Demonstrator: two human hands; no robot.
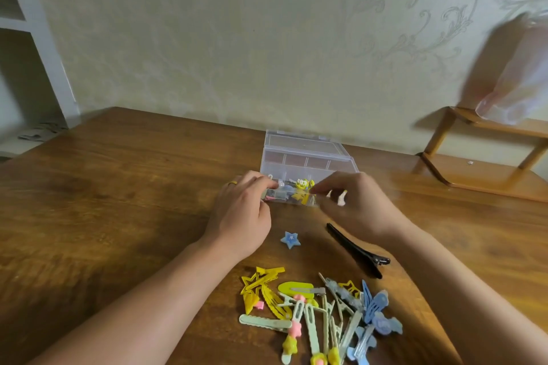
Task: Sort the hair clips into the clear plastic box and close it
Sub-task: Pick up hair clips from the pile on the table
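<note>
Clear plastic box (308,163) sits mid-frame on the wooden table (118,187), lid open and tipped back toward the wall. Rear row of compartments looks bare; the near compartments hold a few small clips, a yellow figure clip (302,185) the clearest among them.

My left hand (240,216) is at the box's near left corner, fingers curled on the front edge, a ring on one finger. My right hand (355,204) is at the near right side, fingertips pinched together over the front compartment right beside the yellow clip; cannot tell if I'm actually holding a clip, it's too blurred. Something pale shows by my right palm, unclear what.

Below the hands, centre frame: a blue star clip (290,240) alone on the table, and just right of it a long black clip (355,249) lying diagonally. Bottom centre: loose pile of hair clips (320,311), yellow stars on its left, pale green and pink ones in the middle, blue ones on the right, many overlapping.

Right edge: small wooden shelf (480,154) on the table, blurred pinkish plastic bag (516,77) above it. Patterned wallpaper (237,38) behind.
</note>
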